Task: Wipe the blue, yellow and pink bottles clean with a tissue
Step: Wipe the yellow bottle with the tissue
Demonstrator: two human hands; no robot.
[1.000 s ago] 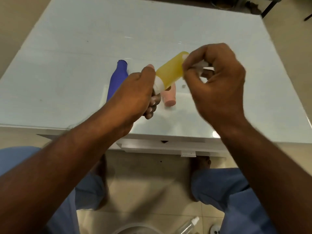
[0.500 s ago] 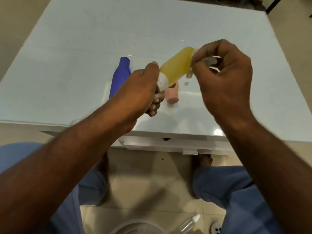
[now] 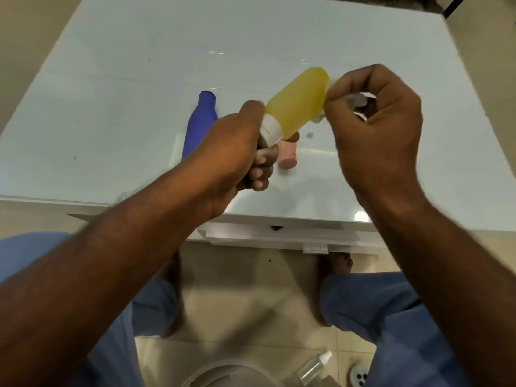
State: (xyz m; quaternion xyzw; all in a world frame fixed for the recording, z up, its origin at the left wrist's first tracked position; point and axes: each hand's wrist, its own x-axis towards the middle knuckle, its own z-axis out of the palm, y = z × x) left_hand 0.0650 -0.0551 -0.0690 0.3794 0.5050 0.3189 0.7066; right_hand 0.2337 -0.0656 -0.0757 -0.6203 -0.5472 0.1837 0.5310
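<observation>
Three bottles, one tissue: yellow bottle (image 3: 296,103) held in the air, blue bottle (image 3: 198,125) and pink bottle (image 3: 287,156) lying on the white table (image 3: 111,79), blue left of pink and both partly hidden behind the left hand. Left hand (image 3: 237,146) has its fingers curled round the yellow bottle's white cap (image 3: 270,130), so the body tilts up and to the right over the table. Right hand (image 3: 374,127), fingers curled, pinches the crumpled tissue (image 3: 356,97) against the far end of the yellow bottle, which spans the gap between the two hands.
</observation>
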